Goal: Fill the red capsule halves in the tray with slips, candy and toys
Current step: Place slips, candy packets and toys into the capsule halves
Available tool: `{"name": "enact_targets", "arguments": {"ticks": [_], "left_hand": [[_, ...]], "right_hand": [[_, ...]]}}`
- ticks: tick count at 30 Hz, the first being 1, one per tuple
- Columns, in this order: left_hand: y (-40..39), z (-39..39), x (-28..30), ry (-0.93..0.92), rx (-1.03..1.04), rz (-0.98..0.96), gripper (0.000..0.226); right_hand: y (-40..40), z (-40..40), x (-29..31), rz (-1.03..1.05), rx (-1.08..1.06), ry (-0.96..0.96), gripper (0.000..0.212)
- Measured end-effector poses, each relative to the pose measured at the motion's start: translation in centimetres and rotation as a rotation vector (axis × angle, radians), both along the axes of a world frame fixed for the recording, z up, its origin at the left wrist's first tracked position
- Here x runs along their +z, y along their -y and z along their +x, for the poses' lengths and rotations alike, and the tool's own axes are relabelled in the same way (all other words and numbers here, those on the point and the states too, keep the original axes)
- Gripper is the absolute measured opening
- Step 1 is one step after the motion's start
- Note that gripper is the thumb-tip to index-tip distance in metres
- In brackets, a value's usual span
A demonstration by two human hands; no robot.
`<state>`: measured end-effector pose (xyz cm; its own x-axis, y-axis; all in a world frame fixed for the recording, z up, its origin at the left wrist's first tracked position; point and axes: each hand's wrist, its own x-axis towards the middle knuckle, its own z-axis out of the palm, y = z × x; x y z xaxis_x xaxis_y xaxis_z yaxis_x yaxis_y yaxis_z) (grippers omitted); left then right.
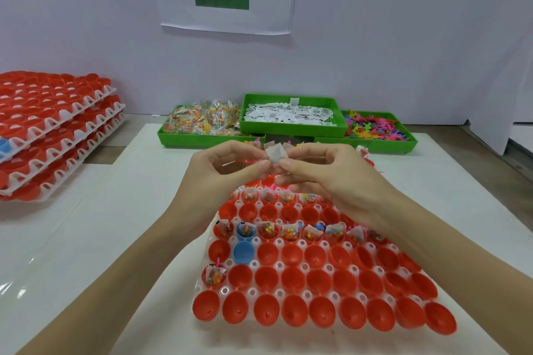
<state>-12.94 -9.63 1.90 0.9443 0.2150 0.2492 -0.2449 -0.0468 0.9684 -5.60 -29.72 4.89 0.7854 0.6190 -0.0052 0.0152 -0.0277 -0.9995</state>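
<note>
Here both hands meet above the far edge of the white plastic tray [202, 291], left grip [227, 166] and right grip [320, 173] each pinching a crumpled white paper slip [275, 153] over glossy red capsule halves [294, 279].

Red capsule halves [294, 281] fill a translucent white tray [302, 243], with two blue halves [243, 251] among them. Three bins [291, 128] are bright green: multicoloured candy packets [202, 119], white slips printed black [288, 115], and pink, yellow, blue toys [372, 127]. The desk [95, 233] is white.
</note>
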Motion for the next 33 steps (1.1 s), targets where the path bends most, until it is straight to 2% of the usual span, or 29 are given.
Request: {"name": "enact_targets", "arguments": {"ticks": [5,11,14,16,18,21,24,26,30,33], "left_hand": [[0.0,-0.2,0.2,-0.027,-0.088,-0.025,0.02],[0.6,-0.5,0.4,0.007,-0.03,0.084,0.02],[0.7,-0.5,0.4,0.011,-0.05,0.086,0.032],[0.6,-0.4,0.4,0.001,-0.021,0.102,0.028],[0.5,-0.4,0.4,-0.006,0.001,0.101,0.023],[0.3,-0.2,0.3,-0.003,0.012,0.065,0.024],[0.3,-0.2,0.3,-0.001,0.016,0.072,0.021],[0.3,-0.2,0.3,-0.008,0.027,0.085,0.021],[0.3,-0.2,0.3,-0.032,0.046,0.094,0.019],[0.2,-0.2,0.3,-0.04,0.055,0.117,0.016]], "right_hand": [[0.4,-0.4,-0.3,-0.008,-0.042,0.041,0.017],[0.7,-0.8,-0.6,-0.165,0.001,0.374,0.012],[1.0,-0.5,-0.3,-0.217,0.03,0.404,0.014],[1.4,0.6,0.2,-0.251,0.026,0.425,0.017],[2.1,2.8,0.7,-0.272,-0.081,0.462,0.018],[3.8,8.1,0.5,-0.32,-0.352,0.498,0.016],[6.4,14.3,-0.8,-0.558,-0.58,0.609,0.02],[8.4,17.7,-2.0,-0.797,-0.618,0.728,0.025],[11.0,21.6,-3.5,-1.171,-0.39,0.819,0.05],[11.3,22.9,-3.6,-1.304,-0.233,0.807,0.058]]}}
